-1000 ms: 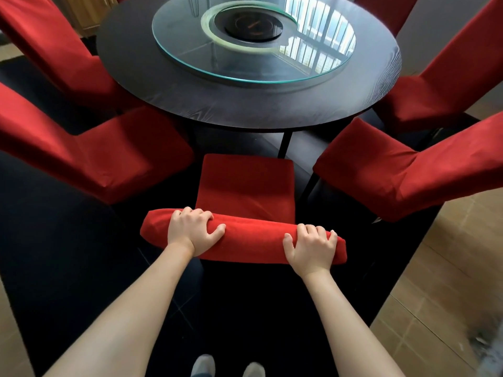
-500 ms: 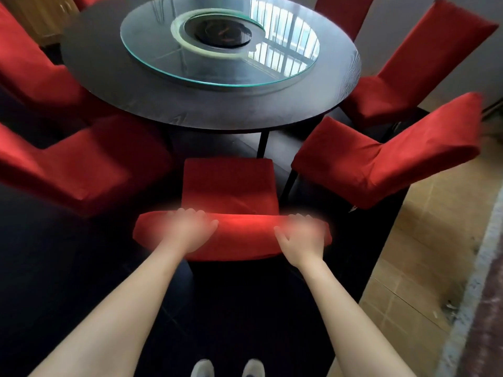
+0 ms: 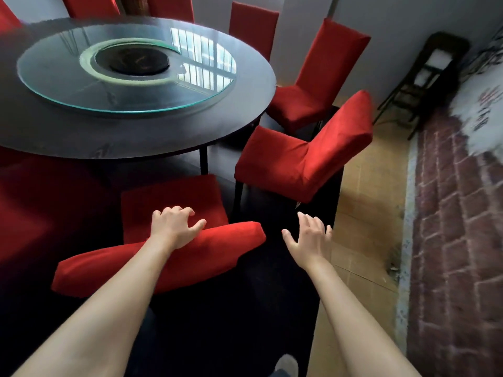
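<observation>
Grip on the red fabric-covered dining chair (image 3: 217,240) is gone: it stands tucked toward the round dark wooden table (image 3: 136,142), done I'd say. Left hand (image 3: 174,227) hovers loosely curled over its backrest, holding nothing; right hand (image 3: 309,238), fingers spread, swings toward the neighbouring red chair (image 3: 299,164)

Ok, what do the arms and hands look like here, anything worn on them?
The left forearm and right forearm are bare, no sleeves in view. The left hand and right hand are bare too: no gloves, rings, watch or bracelet visible.
</observation>
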Tool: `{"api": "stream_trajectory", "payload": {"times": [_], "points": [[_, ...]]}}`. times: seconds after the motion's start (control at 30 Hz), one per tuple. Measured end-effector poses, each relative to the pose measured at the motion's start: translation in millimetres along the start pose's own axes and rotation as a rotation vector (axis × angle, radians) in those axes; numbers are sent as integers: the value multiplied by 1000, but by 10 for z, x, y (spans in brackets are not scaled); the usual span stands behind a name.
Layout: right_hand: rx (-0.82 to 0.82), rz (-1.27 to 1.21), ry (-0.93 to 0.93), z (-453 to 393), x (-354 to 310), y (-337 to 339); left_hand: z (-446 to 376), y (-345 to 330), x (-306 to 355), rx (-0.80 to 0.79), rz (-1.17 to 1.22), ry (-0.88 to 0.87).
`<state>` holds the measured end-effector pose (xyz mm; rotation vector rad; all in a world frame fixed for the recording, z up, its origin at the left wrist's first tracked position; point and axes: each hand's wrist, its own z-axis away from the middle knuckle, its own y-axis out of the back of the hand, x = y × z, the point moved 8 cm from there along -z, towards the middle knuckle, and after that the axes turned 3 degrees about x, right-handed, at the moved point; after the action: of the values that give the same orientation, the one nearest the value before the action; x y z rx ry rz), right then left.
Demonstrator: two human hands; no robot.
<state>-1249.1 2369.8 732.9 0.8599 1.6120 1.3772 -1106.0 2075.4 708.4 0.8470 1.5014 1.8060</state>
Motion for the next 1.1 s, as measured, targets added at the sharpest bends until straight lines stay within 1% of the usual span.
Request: {"api": "stream_trajectory", "payload": {"times": [0.17, 0.33, 0.43, 0.5, 0.63, 0.9, 1.03, 1.1], "points": [[35, -15, -27, -393, 775, 276, -370, 269, 981, 66, 38, -65], [45, -34, -11, -963, 1629, 550, -724, 451, 1947, 106, 64, -49], [74, -30, 2, -1338, 2124, 715, -885, 480, 2576, 129, 102, -57], [62, -40, -18, -1559, 2413, 779, -970, 466, 2980, 121, 131, -87], [63, -68, -21, -1908, 2865, 802, -1171, 443, 3662, 119, 172, -131], [54, -82, -53, -2774, 3451, 826, -2053, 558, 4585, 137, 182, -206], [33, -31, -77, -3266, 3756, 955, -2561, 610, 4980, 117, 214, -231], [50, -15, -100, -3544, 3901, 1064, -2820, 668, 5166, 125, 249, -236]]}}
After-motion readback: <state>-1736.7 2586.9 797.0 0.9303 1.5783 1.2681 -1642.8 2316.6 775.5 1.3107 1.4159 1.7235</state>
